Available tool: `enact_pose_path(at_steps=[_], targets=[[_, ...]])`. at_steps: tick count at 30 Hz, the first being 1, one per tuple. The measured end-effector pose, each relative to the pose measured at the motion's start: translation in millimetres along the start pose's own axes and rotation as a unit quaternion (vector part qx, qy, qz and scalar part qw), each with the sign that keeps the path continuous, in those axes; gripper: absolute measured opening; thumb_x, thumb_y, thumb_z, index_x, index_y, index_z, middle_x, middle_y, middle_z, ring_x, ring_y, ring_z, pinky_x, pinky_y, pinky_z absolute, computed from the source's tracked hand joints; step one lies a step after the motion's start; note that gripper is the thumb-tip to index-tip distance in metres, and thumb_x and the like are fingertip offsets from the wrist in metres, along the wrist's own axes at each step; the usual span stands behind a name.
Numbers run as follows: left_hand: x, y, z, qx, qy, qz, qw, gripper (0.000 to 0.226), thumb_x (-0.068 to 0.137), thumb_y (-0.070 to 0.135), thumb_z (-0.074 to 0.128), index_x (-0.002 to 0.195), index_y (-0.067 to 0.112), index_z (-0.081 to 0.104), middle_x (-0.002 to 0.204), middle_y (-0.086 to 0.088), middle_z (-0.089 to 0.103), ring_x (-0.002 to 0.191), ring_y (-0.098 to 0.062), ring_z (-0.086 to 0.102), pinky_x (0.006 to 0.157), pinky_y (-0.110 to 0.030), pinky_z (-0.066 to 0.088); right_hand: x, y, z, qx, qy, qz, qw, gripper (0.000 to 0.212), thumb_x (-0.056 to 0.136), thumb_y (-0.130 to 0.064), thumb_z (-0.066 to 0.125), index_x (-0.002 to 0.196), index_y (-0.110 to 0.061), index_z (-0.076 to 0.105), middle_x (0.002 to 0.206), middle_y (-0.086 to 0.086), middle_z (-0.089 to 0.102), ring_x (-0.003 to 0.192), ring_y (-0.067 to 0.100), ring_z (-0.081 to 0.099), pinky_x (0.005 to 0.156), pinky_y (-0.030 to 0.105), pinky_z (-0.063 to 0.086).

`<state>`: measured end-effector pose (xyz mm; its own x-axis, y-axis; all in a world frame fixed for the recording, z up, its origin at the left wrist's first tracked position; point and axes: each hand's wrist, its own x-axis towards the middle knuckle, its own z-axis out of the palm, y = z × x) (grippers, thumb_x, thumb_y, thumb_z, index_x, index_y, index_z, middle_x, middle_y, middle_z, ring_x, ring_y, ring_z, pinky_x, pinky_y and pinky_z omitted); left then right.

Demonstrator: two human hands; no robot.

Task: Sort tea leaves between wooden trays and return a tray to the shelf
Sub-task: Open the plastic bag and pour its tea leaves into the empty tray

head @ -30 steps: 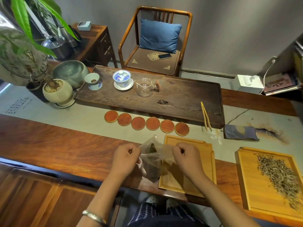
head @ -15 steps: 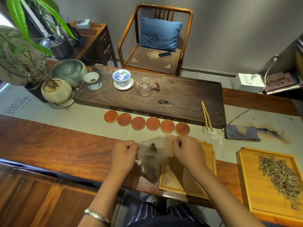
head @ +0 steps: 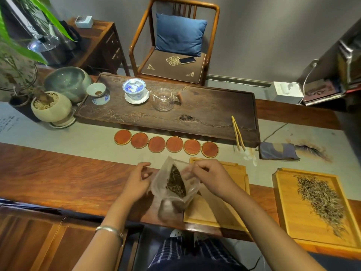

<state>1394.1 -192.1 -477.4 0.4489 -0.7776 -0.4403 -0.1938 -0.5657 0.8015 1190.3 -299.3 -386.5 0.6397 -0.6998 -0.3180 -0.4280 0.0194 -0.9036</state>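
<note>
- A long wooden table (head: 58, 178) fills the lower frame.
- At lower right, a wooden tray (head: 289, 218) carries pale tea leaves (head: 320, 198).
- At centre, a second tray (head: 234, 173) lies under the right hand (head: 213, 178).
- That hand pinches a clear bag (head: 162, 184) of dark leaves.
- The left hand (head: 136, 184) sits beside the bag, fingers loosely curled, gripping nothing.

We see a clear plastic bag of dark tea leaves (head: 176, 183) at centre, a bare light wooden tray (head: 237, 179) beside it, and a light wooden tray holding pale tea leaves (head: 289, 208) at lower right.

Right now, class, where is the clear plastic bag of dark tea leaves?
In the head view, the plastic bag is near the table's front edge, centre, between the left hand and right hand, overlapping the empty wooden tray's left side.
</note>
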Motion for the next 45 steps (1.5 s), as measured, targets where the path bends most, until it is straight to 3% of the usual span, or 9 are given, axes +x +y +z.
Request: enact_pose_path(at_steps=[6, 11, 18, 22, 28, 33, 36, 39, 45], targets=[[12.6, 10.5, -6.2, 0.017, -0.212, 0.100, 0.972, 0.107, 0.073, 0.000, 0.077, 0.142, 0.060, 0.022, 0.148, 0.018, 0.028, 0.131, 0.008, 0.034, 0.094, -0.010, 0.043, -8.6, -23.2, -11.3, 0.120, -0.078, -0.016, 0.990, 0.041, 0.091, -0.002, 0.046, 0.068, -0.020, 0.075, 0.083, 0.006, 0.074, 0.077, 0.018, 0.066, 0.074, 0.028, 0.057], [4.6, 20.5, 14.1, 0.065, -0.272, 0.137, 0.950, 0.067, 0.066, 0.020, 0.084, 0.126, 0.037, 0.057, 0.123, 0.013, 0.065, 0.116, -0.009, 0.059, 0.101, -0.043, 0.048, -9.9, -28.7, -14.9, 0.195, -0.061, -0.043, 0.978, 0.026, 0.082, -0.012, 0.048, 0.069, -0.008, 0.070, 0.072, 0.005, 0.068, 0.070, 0.015, 0.061, 0.071, 0.030, 0.052], [-15.9, 29.5, 34.3, 0.057, -0.300, 0.144, 0.941, 0.041, 0.065, 0.032, 0.081, 0.103, 0.039, 0.069, 0.105, 0.015, 0.072, 0.097, -0.004, 0.067, 0.084, -0.022, 0.054, -13.5, -20.0, -26.2, 0.296, -0.006, 0.000, 0.955, 0.027, 0.094, -0.012, 0.045, 0.077, 0.000, 0.062, 0.074, 0.008, 0.061, 0.070, 0.014, 0.057, 0.072, 0.032, 0.049], [-30.3, 25.6, 42.5, 0.025, -0.319, 0.118, 0.940, 0.033, 0.066, 0.036, 0.081, 0.097, 0.042, 0.071, 0.101, 0.016, 0.075, 0.096, -0.005, 0.069, 0.082, -0.014, 0.050, -15.8, -11.7, -36.1, 0.314, 0.023, 0.090, 0.945, 0.041, 0.092, -0.043, 0.050, 0.078, -0.006, 0.062, 0.079, 0.006, 0.069, 0.078, 0.020, 0.064, 0.070, 0.031, 0.058], [-41.2, 6.9, 45.2, -0.048, -0.312, 0.078, 0.946, 0.046, 0.066, 0.041, 0.084, 0.107, 0.023, 0.072, 0.108, 0.001, 0.075, 0.103, -0.016, 0.069, 0.095, -0.034, 0.051, -47.6, 40.7, -46.1, 0.365, 0.139, 0.108, 0.914, 0.076, 0.089, -0.066, 0.026, 0.116, -0.008, 0.066, 0.121, 0.028, 0.060, 0.113, 0.037, 0.058, 0.104, 0.053, 0.037], [-55.5, -4.1, 50.3, -0.111, -0.296, 0.039, 0.948, 0.056, 0.062, 0.042, 0.086, 0.110, 0.019, 0.071, 0.114, -0.006, 0.072, 0.109, -0.023, 0.067, 0.094, -0.035, 0.052, -105.6, 108.5, -20.1, 0.244, 0.051, 0.157, 0.956, 0.094, 0.058, -0.089, 0.049, 0.118, -0.017, 0.055, 0.109, 0.010, 0.066, 0.100, 0.025, 0.064, 0.088, 0.035, 0.052], [-67.8, -5.6, 60.1, -0.142, -0.304, 0.016, 0.942, 0.048, 0.072, 0.030, 0.082, 0.116, 0.015, 0.068, 0.117, -0.006, 0.072, 0.110, -0.023, 0.067, 0.091, -0.031, 0.053, -131.6, 129.6, -3.3, 0.199, -0.003, 0.186, 0.962, 0.088, 0.057, -0.069, 0.073, 0.127, -0.022, 0.052, 0.122, 0.006, 0.060, 0.106, 0.005, 0.061, 0.075, 0.016, 0.051], [-84.4, -4.7, 75.4, -0.156, -0.317, -0.014, 0.936, 0.039, 0.083, 0.024, 0.072, 0.118, 0.008, 0.064, 0.113, -0.006, 0.073, 0.105, -0.021, 0.069, 0.081, -0.021, 0.052, -143.0, 136.6, 3.7, 0.224, -0.021, 0.171, 0.959, 0.063, 0.078, -0.023, 0.075, 0.134, -0.012, 0.047, 0.112, 0.002, 0.071, 0.104, 0.010, 0.065, 0.078, 0.023, 0.053], [-109.6, -5.0, 102.7, -0.101, -0.311, -0.025, 0.945, 0.036, 0.089, 0.034, 0.064, 0.118, 0.013, 0.064, 0.112, -0.001, 0.074, 0.104, -0.014, 0.069, 0.086, -0.022, 0.051, -157.9, 150.9, 1.4, 0.212, 0.004, 0.184, 0.960, 0.052, 0.078, -0.034, 0.075, 0.123, -0.015, 0.058, 0.114, 0.001, 0.071, 0.106, 0.018, 0.066, 0.087, 0.037, 0.055]])
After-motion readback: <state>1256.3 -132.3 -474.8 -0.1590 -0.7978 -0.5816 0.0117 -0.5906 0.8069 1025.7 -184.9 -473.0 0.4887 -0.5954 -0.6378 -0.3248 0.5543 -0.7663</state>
